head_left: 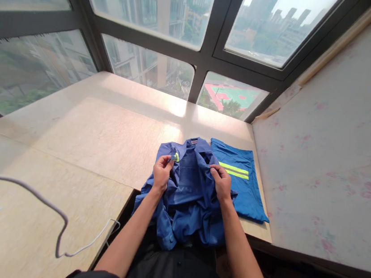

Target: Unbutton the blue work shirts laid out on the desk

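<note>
A blue work jacket (187, 175) lies spread on the wooden surface, its collar away from me and its lower part hanging over the front edge. My left hand (161, 172) pinches the jacket's front on the left, where a bit of yellow-green reflective strip shows at the fingertips. My right hand (220, 180) is closed on the opposite front edge, below the collar. Between the hands the front lies open and the inside of the back shows. Just right of the jacket is a folded blue garment (249, 196) with yellow-green reflective stripes, partly covered by the jacket's right side.
The pale wooden surface (73, 116) runs to framed windows (201, 68) at the back. A grey-white cable (39, 195) curves across its left part. On the right stands a flower-patterned wall (330, 175). The surface has a cut-in front edge (117, 221) by my left forearm.
</note>
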The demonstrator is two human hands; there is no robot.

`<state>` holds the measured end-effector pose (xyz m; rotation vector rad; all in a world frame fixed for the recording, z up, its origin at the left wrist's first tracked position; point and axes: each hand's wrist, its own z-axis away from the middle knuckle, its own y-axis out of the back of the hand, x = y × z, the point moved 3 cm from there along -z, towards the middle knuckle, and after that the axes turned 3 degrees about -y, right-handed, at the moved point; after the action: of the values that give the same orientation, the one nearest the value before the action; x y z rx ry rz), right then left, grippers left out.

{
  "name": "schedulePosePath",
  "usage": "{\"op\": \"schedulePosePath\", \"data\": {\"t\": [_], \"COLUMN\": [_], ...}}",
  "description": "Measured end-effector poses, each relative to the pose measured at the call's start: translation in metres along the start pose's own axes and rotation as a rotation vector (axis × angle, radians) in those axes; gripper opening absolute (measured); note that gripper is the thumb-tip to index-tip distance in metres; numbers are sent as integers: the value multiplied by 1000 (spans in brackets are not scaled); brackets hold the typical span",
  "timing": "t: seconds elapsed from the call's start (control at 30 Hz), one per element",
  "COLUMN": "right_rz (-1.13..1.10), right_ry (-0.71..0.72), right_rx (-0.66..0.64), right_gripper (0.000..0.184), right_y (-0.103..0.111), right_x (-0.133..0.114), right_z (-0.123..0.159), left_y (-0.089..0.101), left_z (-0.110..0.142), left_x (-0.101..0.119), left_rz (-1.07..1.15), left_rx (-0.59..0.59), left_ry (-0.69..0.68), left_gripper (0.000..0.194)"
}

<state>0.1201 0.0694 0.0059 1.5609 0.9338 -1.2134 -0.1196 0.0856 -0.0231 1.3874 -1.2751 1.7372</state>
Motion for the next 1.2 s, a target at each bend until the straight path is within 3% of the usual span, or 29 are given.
{"op": "schedulePosePath", "data": {"t": [0.13, 0.23, 0.27, 0.33, 0.4, 0.47, 0.57, 0.63, 0.67, 0.73, 0.8, 0.87, 0.93, 0.97, 1.07, 1.13, 1.2], "right_rz": [-353, -493, -503, -513, -519, -474, -314, -197, -158, -106, -36, 111, 305, 393, 543, 558, 512], "right_ry": [-198, -286, -290, -292, -333, -396, -416, -373, -345, -258, -133, -11, 56, 65, 79, 89, 55], "right_rx": [223, 421, 459, 423, 225, -57, -384, -536, -584, -572, -399, -160, 2, 23, -103, -195, -213], "right_gripper": [32, 36, 36, 38, 46, 56, 58, 51, 48, 47, 50, 55, 60, 62, 48, 27, 20], "right_y": [24, 49, 57, 67, 68, 59, 32, 13, 5, -3, 3, 19, 34, 39, 38, 32, 30], "right_x": [20, 31, 32, 28, 21, 12, 4, 3, 4, 5, 6, 9, 15, 20, 32, 33, 28], "right_z": [-8, -14, -15, -14, -8, 5, 29, 41, 45, 42, 30, 13, -3, -9, -19, -19, -20], "left_y": [44, 72, 79, 86, 83, 74, 51, 35, 29, 28, 41, 60, 79, 87, 98, 97, 95], "left_z": [-27, -37, -38, -33, -21, -4, 21, 31, 32, 26, 17, 9, 3, 1, -5, -10, -18], "left_x": [5, 13, 16, 23, 31, 38, 37, 28, 22, 11, 5, 2, 2, 2, 4, 8, 14], "left_rz": [29, -1, -12, -65, -139, -247, -473, -585, -619, -687, -794, -945, -1115, -1183, -1231, -1125, -909], "left_rx": [443, 533, 491, 270, -74, -374, -680, -790, -779, -603, -342, -182, -146, -163, -247, -262, -202], "left_ry": [49, 96, 137, 247, 323, 298, 161, 51, -1, -90, -147, -137, -52, 7, 115, 99, 77], "left_gripper": [27, 28, 31, 42, 52, 55, 51, 44, 40, 36, 40, 55, 73, 76, 48, 24, 23]}}
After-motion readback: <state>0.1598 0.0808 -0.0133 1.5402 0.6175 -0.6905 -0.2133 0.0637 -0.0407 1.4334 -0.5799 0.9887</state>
